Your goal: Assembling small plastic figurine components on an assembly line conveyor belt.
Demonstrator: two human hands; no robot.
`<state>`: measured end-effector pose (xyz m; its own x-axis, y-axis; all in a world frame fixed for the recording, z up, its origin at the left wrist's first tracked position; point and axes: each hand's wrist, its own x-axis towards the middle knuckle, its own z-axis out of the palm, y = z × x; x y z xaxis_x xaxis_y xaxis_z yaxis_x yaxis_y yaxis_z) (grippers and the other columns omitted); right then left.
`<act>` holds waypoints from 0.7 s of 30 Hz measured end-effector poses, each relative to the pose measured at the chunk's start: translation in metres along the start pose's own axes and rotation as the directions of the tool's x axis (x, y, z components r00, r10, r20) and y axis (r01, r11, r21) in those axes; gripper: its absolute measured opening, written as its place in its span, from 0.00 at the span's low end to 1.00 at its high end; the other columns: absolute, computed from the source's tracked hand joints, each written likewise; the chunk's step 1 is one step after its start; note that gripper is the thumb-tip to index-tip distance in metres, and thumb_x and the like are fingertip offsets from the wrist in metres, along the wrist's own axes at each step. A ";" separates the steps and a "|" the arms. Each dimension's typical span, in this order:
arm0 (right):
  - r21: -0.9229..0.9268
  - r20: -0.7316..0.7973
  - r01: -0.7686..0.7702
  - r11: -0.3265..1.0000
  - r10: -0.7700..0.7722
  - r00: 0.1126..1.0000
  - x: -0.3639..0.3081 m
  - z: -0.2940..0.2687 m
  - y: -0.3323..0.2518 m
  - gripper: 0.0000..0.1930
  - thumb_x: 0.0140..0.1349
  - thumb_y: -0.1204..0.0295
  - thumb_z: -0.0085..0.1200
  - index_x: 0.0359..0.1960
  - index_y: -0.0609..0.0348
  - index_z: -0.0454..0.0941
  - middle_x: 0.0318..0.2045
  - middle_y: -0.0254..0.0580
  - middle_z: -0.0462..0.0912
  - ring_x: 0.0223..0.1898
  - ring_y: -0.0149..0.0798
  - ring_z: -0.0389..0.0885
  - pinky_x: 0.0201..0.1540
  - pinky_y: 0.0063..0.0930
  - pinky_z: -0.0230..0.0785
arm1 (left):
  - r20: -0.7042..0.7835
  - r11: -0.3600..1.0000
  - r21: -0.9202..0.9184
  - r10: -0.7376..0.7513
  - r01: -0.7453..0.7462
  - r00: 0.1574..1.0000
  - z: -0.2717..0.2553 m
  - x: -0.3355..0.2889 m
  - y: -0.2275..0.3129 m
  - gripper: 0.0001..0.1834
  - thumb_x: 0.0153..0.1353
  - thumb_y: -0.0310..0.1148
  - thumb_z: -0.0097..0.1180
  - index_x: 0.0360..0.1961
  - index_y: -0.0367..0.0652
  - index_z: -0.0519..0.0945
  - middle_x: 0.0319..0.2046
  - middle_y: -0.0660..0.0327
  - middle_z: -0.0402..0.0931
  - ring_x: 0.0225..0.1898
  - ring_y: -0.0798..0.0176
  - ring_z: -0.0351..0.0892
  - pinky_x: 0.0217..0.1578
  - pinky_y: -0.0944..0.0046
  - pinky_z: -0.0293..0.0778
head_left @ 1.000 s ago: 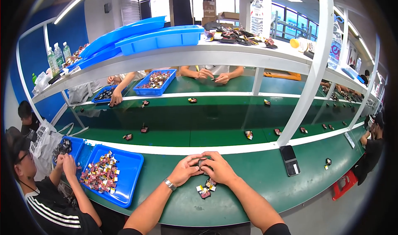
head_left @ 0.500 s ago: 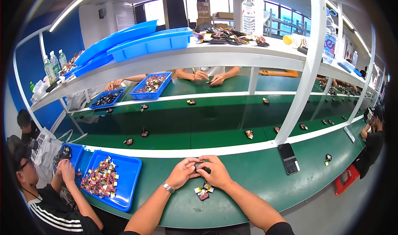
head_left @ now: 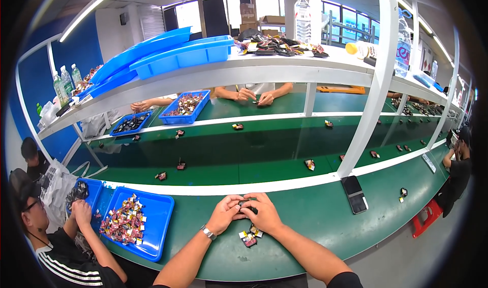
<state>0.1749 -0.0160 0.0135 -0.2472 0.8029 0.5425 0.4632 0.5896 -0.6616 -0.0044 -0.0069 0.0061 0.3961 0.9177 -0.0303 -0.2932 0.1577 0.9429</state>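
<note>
In front of me, both hands meet over the green bench, fingers closed around a small black part (head_left: pixel 246 205). My left hand (head_left: pixel 222 217), with a metal-banded watch on its wrist, grips it from the left. From the other side the fingers and thumb of my right hand (head_left: pixel 264 214) pinch it; they cover much of it, so its exact kind is hidden. Just below the hands lie a few small dark pieces with red, white and yellow parts (head_left: pixel 248 239), touching neither hand.
Left of me stands a blue tray (head_left: pixel 163 226) of similar coloured pieces, beside a seated co-worker (head_left: pixel 71 247). A dark phone-like slab (head_left: pixel 354 195) lies by a white post (head_left: pixel 369 84). Beyond the white rail, a green belt (head_left: pixel 264 156) carries scattered pieces under a loaded shelf (head_left: pixel 254 69).
The pieces on the belt have shifted slightly to the right. My hands stay almost in place around the black part, with the right fingers slightly moved.
</note>
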 end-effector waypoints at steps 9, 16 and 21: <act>0.039 -0.065 -0.002 0.999 0.004 0.998 0.000 0.007 -0.001 0.07 0.55 0.74 0.61 0.35 0.59 0.84 0.47 0.39 0.79 0.51 0.43 0.74 0.51 0.34 0.73 | 0.042 1.000 -0.014 -0.023 0.024 0.999 -0.003 0.000 0.000 0.13 0.71 0.26 0.41 0.55 0.40 0.67 0.53 0.56 0.73 0.53 0.65 0.76 0.52 0.62 0.77; -0.001 -0.078 0.088 0.996 -0.088 0.993 0.001 0.007 -0.005 0.07 0.53 0.77 0.61 0.35 0.58 0.84 0.47 0.40 0.78 0.52 0.44 0.74 0.51 0.35 0.73 | 0.047 0.998 -0.055 -0.002 0.005 0.999 -0.007 0.001 -0.003 0.13 0.71 0.26 0.43 0.55 0.40 0.67 0.54 0.55 0.73 0.53 0.63 0.76 0.53 0.61 0.77; 0.059 -0.105 0.010 0.998 -0.004 0.994 -0.004 0.008 -0.003 0.09 0.51 0.79 0.61 0.36 0.57 0.84 0.50 0.42 0.77 0.53 0.47 0.73 0.53 0.37 0.72 | 0.038 0.997 -0.082 -0.008 0.011 0.999 -0.002 -0.001 -0.001 0.13 0.70 0.25 0.45 0.54 0.39 0.67 0.55 0.53 0.73 0.54 0.61 0.76 0.55 0.59 0.76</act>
<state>0.1678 -0.0204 0.0091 -0.1583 0.7870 0.5963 0.4098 0.6018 -0.6855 -0.0068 -0.0073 0.0044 0.4310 0.9020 -0.0256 -0.3587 0.1973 0.9124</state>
